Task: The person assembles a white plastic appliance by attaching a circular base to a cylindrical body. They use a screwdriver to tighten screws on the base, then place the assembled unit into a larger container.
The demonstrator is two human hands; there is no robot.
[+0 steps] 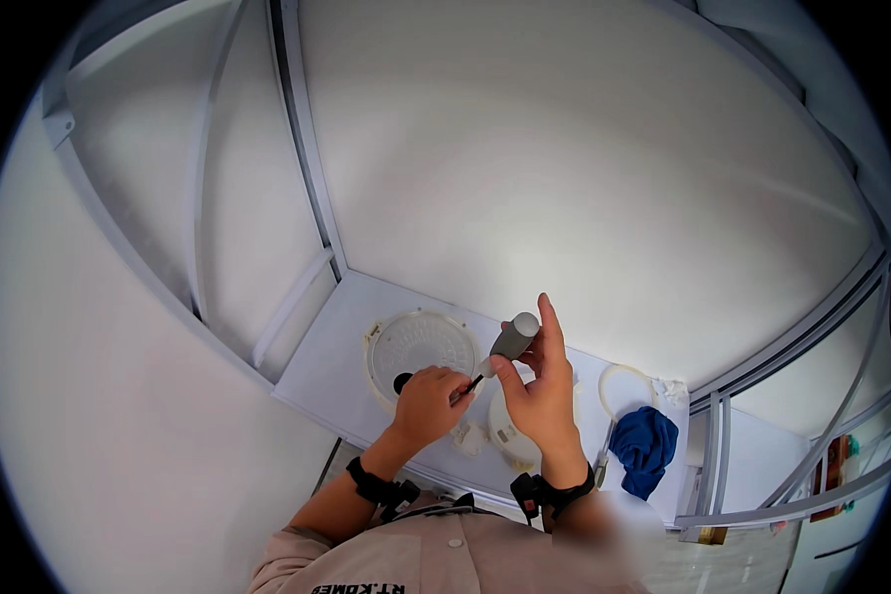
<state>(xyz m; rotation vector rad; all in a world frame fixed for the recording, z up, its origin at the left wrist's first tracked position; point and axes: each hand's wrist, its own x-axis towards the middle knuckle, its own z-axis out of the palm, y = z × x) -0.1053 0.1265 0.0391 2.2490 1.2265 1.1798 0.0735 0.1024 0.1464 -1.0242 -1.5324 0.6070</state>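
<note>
A screwdriver (514,338) with a thick grey handle is held tilted above the table, its dark shaft pointing down to the left. My right hand (544,391) grips it near the handle's lower end, thumb in front and one finger stretched upward. With closed fingers my left hand (428,401) pinches the shaft; the tip is hidden there. Beyond the left hand lies a large round white ribbed plastic cover (421,339), with a black round piece (402,382) by its near edge. A smaller round white part (505,436) lies partly hidden under my right hand.
A small white plastic piece (468,439) lies between the round parts. To the right are a crumpled blue cloth (645,445) and a pale ring (624,370). White panels (584,168) and metal frame posts (312,168) enclose the white table (317,337).
</note>
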